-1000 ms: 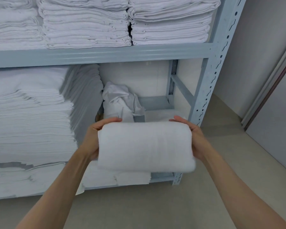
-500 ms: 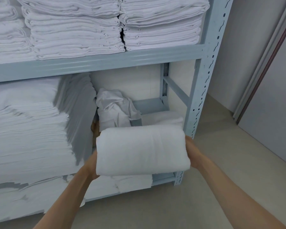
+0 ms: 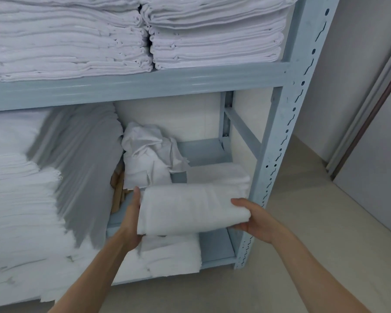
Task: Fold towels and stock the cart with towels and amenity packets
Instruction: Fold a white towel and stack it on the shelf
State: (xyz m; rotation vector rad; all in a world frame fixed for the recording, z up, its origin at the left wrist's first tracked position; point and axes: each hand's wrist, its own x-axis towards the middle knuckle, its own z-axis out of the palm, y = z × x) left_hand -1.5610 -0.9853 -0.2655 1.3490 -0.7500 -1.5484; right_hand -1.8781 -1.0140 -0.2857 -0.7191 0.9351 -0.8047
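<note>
Folded towel (image 3: 193,211) held between left hand (image 3: 131,219) and right hand (image 3: 256,219)

Grey metal shelving (image 3: 278,159) (slotted upright), beige floor (image 3: 325,233), pale wall (image 3: 348,75) beside it.

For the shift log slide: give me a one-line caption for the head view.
Both hands, left hand and right hand, hold a folded white towel at the lower shelf of a grey linen rack.

Soft, even indoor light, no glare. Grey smeared patches blur the tall white linen stack (image 3: 20,188); wide-angle lens bends the pale blue metal shelf upright (image 3: 287,136).
</note>
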